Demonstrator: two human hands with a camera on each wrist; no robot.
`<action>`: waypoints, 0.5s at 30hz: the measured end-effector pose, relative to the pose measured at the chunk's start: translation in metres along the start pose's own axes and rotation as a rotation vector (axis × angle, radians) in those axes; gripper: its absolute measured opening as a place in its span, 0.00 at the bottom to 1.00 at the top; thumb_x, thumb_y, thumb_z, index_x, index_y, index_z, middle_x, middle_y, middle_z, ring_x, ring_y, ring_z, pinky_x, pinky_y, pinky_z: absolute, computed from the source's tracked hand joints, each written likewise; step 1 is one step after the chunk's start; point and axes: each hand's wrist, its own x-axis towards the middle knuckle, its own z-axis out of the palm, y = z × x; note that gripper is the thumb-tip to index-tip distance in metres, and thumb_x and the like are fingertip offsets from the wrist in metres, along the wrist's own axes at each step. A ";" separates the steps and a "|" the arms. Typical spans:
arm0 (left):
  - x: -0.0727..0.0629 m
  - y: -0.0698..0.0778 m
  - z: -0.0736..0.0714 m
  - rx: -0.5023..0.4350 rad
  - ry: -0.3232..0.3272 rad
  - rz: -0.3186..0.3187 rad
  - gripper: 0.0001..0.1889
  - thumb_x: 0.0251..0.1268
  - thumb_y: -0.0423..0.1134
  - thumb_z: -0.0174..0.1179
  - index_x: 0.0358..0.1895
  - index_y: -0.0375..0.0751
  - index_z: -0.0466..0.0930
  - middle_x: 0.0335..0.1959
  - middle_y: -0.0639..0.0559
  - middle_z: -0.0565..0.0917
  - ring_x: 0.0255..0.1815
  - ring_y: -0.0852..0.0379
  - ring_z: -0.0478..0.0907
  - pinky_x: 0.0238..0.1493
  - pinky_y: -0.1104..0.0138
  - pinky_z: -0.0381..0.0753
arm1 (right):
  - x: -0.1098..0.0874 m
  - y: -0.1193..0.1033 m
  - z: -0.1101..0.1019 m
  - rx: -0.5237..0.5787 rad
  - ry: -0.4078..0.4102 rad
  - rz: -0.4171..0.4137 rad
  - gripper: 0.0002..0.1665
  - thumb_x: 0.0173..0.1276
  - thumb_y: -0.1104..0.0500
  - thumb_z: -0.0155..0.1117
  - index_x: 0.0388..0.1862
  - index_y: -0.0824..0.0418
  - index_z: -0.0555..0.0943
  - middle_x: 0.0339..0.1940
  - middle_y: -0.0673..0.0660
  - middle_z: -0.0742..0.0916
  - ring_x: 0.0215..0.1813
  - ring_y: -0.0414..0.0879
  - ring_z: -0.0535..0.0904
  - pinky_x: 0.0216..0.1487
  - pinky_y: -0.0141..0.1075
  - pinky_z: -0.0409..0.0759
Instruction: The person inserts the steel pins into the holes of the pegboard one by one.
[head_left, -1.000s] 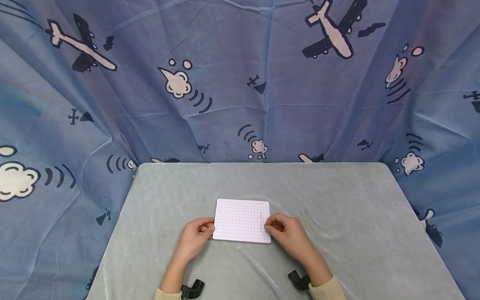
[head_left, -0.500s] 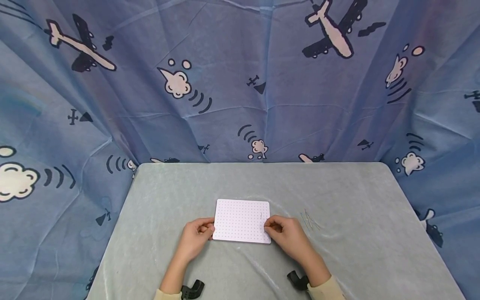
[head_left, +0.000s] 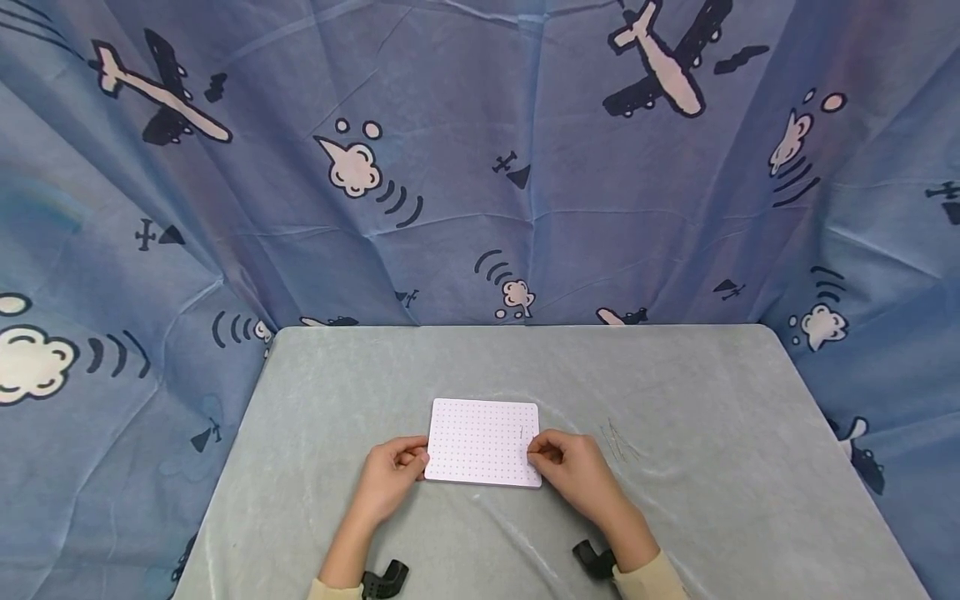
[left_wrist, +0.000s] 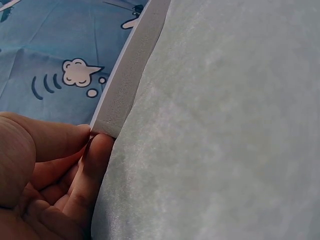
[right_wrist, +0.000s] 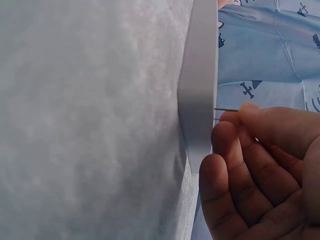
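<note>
A white board (head_left: pixel 480 442) with rows of small dots or holes lies mid-table in the head view. My left hand (head_left: pixel 392 475) pinches its left edge between thumb and fingers; the left wrist view shows the thumb on top of the board's corner (left_wrist: pixel 107 125). Over the right edge, my right hand (head_left: pixel 576 468) pinches a thin dark needle (right_wrist: pixel 227 109) between thumb and index finger. The needle's far end meets the board's face in the right wrist view. Another thin needle (head_left: pixel 522 432) stands on the board just beyond that hand.
Several thin needles (head_left: pixel 618 440) lie loosely on the grey cloth-covered table (head_left: pixel 337 375), right of the board. A blue printed curtain (head_left: pixel 450 167) hangs behind and at both sides. Black wrist mounts (head_left: pixel 386 579) are worn on both forearms.
My right hand and forearm have shifted very slightly left, still pinching at the board's right edge. The left hand and board look essentially unmoved.
</note>
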 end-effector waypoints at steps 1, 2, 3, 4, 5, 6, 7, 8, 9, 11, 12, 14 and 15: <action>0.000 0.000 0.000 -0.001 -0.001 -0.001 0.12 0.72 0.24 0.69 0.56 0.26 0.89 0.31 0.46 0.86 0.28 0.56 0.83 0.32 0.68 0.88 | 0.000 0.000 -0.001 0.001 -0.003 0.001 0.09 0.68 0.69 0.80 0.35 0.55 0.90 0.30 0.43 0.88 0.30 0.37 0.80 0.32 0.32 0.82; -0.001 0.000 0.000 -0.003 -0.002 -0.002 0.12 0.72 0.24 0.69 0.56 0.26 0.89 0.31 0.46 0.87 0.28 0.55 0.83 0.32 0.68 0.88 | 0.000 0.000 -0.001 0.001 -0.007 0.003 0.09 0.68 0.68 0.80 0.35 0.55 0.90 0.30 0.43 0.88 0.30 0.37 0.80 0.32 0.32 0.82; -0.001 0.000 0.000 -0.005 -0.002 -0.005 0.12 0.72 0.24 0.70 0.56 0.26 0.89 0.31 0.46 0.87 0.28 0.55 0.84 0.32 0.68 0.88 | 0.000 0.000 -0.002 0.005 -0.009 0.002 0.09 0.67 0.68 0.81 0.35 0.55 0.90 0.30 0.44 0.88 0.30 0.37 0.80 0.32 0.32 0.82; -0.001 0.000 0.000 -0.006 -0.003 -0.007 0.12 0.72 0.24 0.70 0.56 0.26 0.89 0.31 0.46 0.87 0.28 0.55 0.84 0.32 0.68 0.88 | 0.000 0.000 -0.002 0.008 -0.012 0.005 0.10 0.67 0.68 0.81 0.35 0.55 0.90 0.31 0.44 0.89 0.31 0.37 0.81 0.32 0.32 0.83; -0.002 0.000 0.000 -0.006 -0.003 -0.009 0.12 0.72 0.24 0.70 0.56 0.26 0.89 0.31 0.46 0.86 0.28 0.55 0.84 0.32 0.68 0.87 | -0.001 0.000 -0.003 0.012 -0.014 0.009 0.10 0.67 0.69 0.81 0.35 0.55 0.90 0.31 0.44 0.89 0.31 0.37 0.81 0.33 0.32 0.83; -0.002 0.000 0.000 -0.004 -0.003 -0.011 0.12 0.72 0.24 0.70 0.56 0.27 0.89 0.31 0.46 0.86 0.28 0.54 0.84 0.32 0.68 0.87 | -0.001 0.000 -0.003 0.014 -0.016 0.014 0.10 0.67 0.69 0.81 0.36 0.55 0.90 0.31 0.44 0.89 0.31 0.37 0.81 0.33 0.32 0.83; -0.002 0.001 0.000 -0.005 -0.005 -0.017 0.12 0.72 0.24 0.70 0.56 0.27 0.90 0.31 0.46 0.86 0.28 0.54 0.84 0.32 0.68 0.87 | -0.002 0.000 -0.004 0.016 -0.017 0.018 0.09 0.67 0.69 0.81 0.36 0.55 0.90 0.32 0.44 0.89 0.32 0.37 0.82 0.33 0.32 0.84; -0.001 0.001 0.000 -0.003 -0.006 -0.017 0.12 0.72 0.24 0.70 0.56 0.27 0.90 0.31 0.46 0.86 0.28 0.54 0.84 0.32 0.69 0.87 | -0.002 0.000 -0.005 0.020 -0.018 0.024 0.10 0.67 0.69 0.80 0.36 0.56 0.90 0.32 0.45 0.89 0.32 0.37 0.83 0.34 0.33 0.84; -0.001 0.001 0.000 0.001 -0.006 -0.018 0.12 0.72 0.24 0.70 0.56 0.27 0.90 0.30 0.46 0.86 0.28 0.54 0.84 0.32 0.69 0.87 | -0.003 0.001 -0.006 0.020 -0.015 0.025 0.09 0.67 0.69 0.80 0.37 0.56 0.90 0.33 0.45 0.90 0.33 0.38 0.83 0.35 0.33 0.85; -0.001 0.001 -0.001 0.008 -0.005 -0.017 0.12 0.72 0.24 0.70 0.56 0.28 0.90 0.30 0.46 0.86 0.28 0.54 0.84 0.31 0.69 0.86 | -0.004 0.001 -0.009 0.014 -0.013 0.041 0.08 0.68 0.69 0.80 0.38 0.56 0.91 0.34 0.45 0.90 0.35 0.38 0.85 0.37 0.34 0.86; -0.001 0.002 0.000 0.008 -0.005 -0.016 0.12 0.72 0.24 0.70 0.56 0.27 0.90 0.30 0.46 0.86 0.28 0.54 0.84 0.31 0.69 0.86 | -0.005 0.002 -0.011 0.007 -0.010 0.048 0.08 0.68 0.68 0.80 0.39 0.56 0.91 0.34 0.45 0.90 0.36 0.38 0.85 0.38 0.34 0.86; -0.001 0.002 0.000 0.007 -0.003 -0.016 0.12 0.72 0.24 0.70 0.56 0.27 0.90 0.31 0.46 0.86 0.28 0.54 0.84 0.31 0.69 0.86 | -0.006 0.003 -0.016 -0.001 -0.002 0.056 0.07 0.70 0.67 0.80 0.41 0.56 0.91 0.35 0.45 0.90 0.36 0.39 0.85 0.39 0.34 0.86; -0.001 0.003 0.000 0.008 -0.001 -0.016 0.12 0.72 0.24 0.70 0.56 0.28 0.90 0.31 0.46 0.86 0.28 0.54 0.84 0.31 0.68 0.86 | -0.006 0.003 -0.019 -0.008 0.003 0.058 0.06 0.70 0.66 0.79 0.41 0.57 0.91 0.35 0.45 0.90 0.36 0.39 0.85 0.39 0.34 0.86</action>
